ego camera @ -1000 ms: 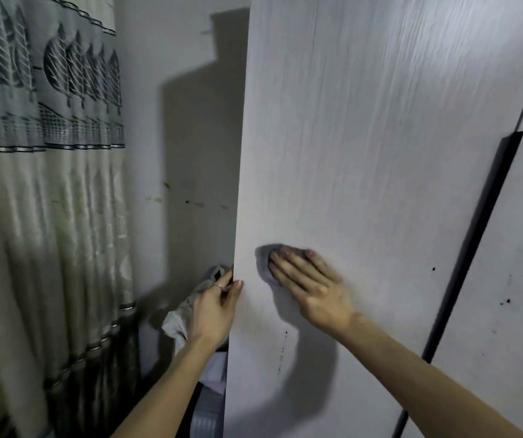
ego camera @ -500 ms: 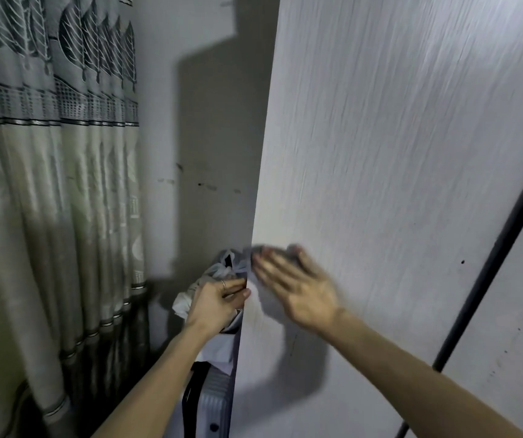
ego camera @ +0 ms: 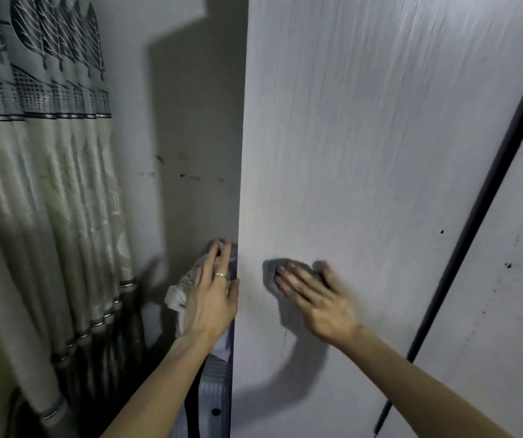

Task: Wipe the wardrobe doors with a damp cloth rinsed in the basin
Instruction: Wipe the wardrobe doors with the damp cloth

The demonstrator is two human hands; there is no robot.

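While the straight-fingered left hand [ego camera: 212, 298] steadies the door [ego camera: 364, 153], the flat right hand [ego camera: 317, 298] pins the cloth [ego camera: 269, 275]: overlap strokes, press evenly.

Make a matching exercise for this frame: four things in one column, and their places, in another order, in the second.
1 cloth
2 left hand
3 curtain
4 handle

a at the door's left edge
b hanging at the far left
c under the right hand's fingers
d dark strip right of both hands

Pairs: 1-c, 2-a, 3-b, 4-d.
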